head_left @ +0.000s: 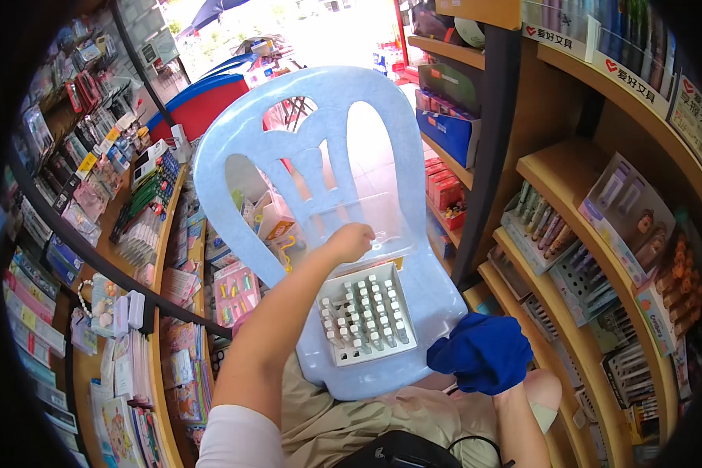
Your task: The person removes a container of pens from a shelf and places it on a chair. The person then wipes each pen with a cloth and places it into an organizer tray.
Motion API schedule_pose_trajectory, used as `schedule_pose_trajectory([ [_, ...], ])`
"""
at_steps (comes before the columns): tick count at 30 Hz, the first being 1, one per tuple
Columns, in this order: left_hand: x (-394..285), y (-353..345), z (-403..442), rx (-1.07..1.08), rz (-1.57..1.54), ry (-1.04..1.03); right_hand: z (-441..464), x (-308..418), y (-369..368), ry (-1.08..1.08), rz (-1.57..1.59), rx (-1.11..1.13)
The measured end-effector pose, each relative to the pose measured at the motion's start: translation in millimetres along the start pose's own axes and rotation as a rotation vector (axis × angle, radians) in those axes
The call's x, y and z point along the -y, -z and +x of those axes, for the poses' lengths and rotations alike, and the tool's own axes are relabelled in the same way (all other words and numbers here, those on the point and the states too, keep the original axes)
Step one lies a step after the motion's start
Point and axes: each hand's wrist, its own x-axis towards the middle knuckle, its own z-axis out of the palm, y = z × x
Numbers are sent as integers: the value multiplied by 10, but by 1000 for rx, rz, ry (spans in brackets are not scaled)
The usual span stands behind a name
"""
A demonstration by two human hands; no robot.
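A light blue plastic chair (312, 363) stands before me. On its seat lies a white box (373, 357) with rows of small white-capped bottles (366, 300). Beyond the box, a clear plastic lid or tray (398, 226) leans against the backrest. My left hand (352, 242) is at this clear piece, its fingers curled in; whether they grip it is too small to tell. A dark blue cloth (483, 352) covers my right hand at the right edge of the seat, so its fingers are hidden.
Shelves of stationery (125, 226) line the left side. On the right, wooden shelves (561, 168) hold boxed pens and other goods close to the chair. A black bag (398, 451) rests on my lap. Bright floor (366, 168) shows behind the chair.
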Motion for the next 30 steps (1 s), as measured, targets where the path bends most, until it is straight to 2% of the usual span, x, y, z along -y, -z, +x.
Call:
schedule_pose_trajectory([
  [1,-124,90,-103,-75,-100,-12,25,18,21,57,-23,36],
  [3,-416,191,-459,-283,-153,-167,24,3,3,109,-25,18],
  [5,-660,208,-957,-375,-168,-197,67,122,-14,148,-25,-27],
  [7,-714,122,-1399,-505,70,-430,75,134,-41,191,-43,-61],
  [12,-796,-271,-2106,-447,71,-256,101,50,-145,234,-11,60],
  [19,-703,-437,-2089,-521,-41,-165,222,204,-234,194,-86,286],
  [22,-758,-226,-2070,-650,-241,-188,217,240,-245,149,-138,308],
  [25,-751,-214,-2174,-456,-773,83,244,249,-241,136,-180,344],
  [28,-1018,-412,-2194,-316,-933,42,236,263,-292,123,-118,303],
  [30,-1217,-719,-2048,-376,-746,-246,27,205,-440,33,-6,151],
])
